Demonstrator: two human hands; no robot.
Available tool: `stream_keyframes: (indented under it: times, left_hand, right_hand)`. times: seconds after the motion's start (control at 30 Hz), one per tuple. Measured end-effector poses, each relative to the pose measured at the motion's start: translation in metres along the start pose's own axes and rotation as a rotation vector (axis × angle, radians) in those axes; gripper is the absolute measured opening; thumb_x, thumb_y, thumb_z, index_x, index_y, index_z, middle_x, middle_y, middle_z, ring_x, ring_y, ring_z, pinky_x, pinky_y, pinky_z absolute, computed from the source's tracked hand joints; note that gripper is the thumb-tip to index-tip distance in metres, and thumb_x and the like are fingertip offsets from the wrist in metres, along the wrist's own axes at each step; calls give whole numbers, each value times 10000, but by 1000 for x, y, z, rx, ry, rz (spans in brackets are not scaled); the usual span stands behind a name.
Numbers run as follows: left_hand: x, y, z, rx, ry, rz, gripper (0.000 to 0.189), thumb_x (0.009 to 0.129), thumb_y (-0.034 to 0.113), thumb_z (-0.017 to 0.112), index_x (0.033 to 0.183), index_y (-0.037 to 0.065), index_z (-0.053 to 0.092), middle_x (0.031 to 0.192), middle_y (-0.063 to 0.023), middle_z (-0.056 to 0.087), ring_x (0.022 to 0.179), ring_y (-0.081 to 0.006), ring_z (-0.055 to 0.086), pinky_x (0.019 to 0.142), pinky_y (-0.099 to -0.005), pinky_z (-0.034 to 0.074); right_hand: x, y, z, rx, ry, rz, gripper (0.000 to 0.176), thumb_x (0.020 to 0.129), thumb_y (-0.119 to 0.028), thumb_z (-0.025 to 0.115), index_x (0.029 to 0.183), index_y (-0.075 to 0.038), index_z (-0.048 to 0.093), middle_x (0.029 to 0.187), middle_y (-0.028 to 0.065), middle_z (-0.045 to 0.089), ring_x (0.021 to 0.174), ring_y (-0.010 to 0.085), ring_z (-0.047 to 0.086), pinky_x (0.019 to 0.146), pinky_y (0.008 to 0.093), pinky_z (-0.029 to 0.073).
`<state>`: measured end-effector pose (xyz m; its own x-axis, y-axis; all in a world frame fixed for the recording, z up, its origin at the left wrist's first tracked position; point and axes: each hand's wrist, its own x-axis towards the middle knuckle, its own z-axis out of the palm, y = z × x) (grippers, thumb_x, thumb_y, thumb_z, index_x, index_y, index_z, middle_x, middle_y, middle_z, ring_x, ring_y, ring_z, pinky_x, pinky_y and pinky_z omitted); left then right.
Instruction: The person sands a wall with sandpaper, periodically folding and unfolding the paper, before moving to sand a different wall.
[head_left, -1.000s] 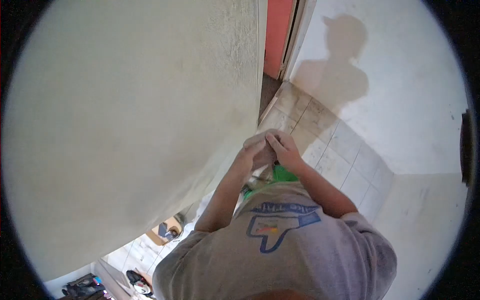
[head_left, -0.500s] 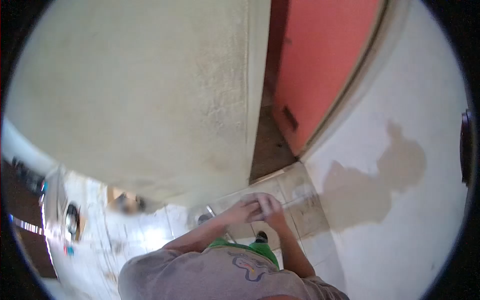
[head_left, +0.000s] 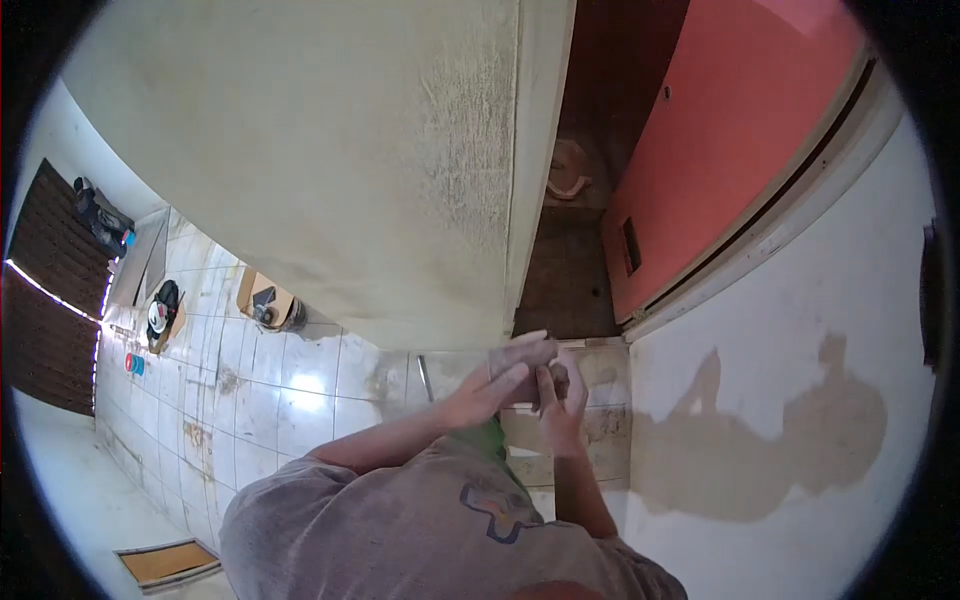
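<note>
**Evidently two-handed work, close to a corner**

Dull brown piece [head_left: 526, 357] held in front of my shirt [head_left: 390, 520], between both hands. Looks like a folded sheet; too blurred to be sure. Left hand [head_left: 488, 390] closed round it, thumb along the near face. Right hand [head_left: 562, 410] bent over the other end, thumb and fingers gripping.

Step in hand, as I judge it: folding or settling the piece in my fingers, not pressing it on anything. Wall [head_left: 300, 150] ahead, with a rough patch [head_left: 470, 150] near its edge. Pink door [head_left: 730, 150] beyond, to the right. On the tiled floor [head_left: 260, 400], a thin bar [head_left: 424, 377] lies to my left.

A next move would call for the piece sitting flat and firm under the fingers, no loose fold.
</note>
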<state>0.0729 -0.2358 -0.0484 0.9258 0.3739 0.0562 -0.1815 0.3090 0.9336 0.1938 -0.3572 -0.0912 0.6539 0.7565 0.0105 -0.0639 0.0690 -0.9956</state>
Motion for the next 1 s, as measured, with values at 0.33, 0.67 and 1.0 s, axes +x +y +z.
stream_keyframes:
  times: [0.33,0.67,1.0]
  left_hand:
    - [91,201,-80,925,717,1349,378,994,82,518,1357,-4,580,1455,-240,514,1426,-380,407,1187,-509,275]
    - [154,80,-132,1546,806,896,734,739,111,696,1452,140,525,1518,-76,492,1432,-345,407,1161,-546,326]
    - [158,193,-135,1607,1101,1737,394,893,102,633,1275,4,635,1318,-170,640,1271,-414,569,1051,-502,478]
  right_hand:
    - [105,-81,-25,113,-502,171,413,985,-221,580,1329,5,543,856,71,637,701,143,595,631,276,487]
    - [174,-10,-32,-223,-611,457,287,1007,-168,526,1241,-31,620,911,59,683,784,117,633,695,266,505]
    - [226,-4,-62,-289,-853,546,272,989,-175,560,1214,-41,632,890,70,696,720,135,651,668,274,516]
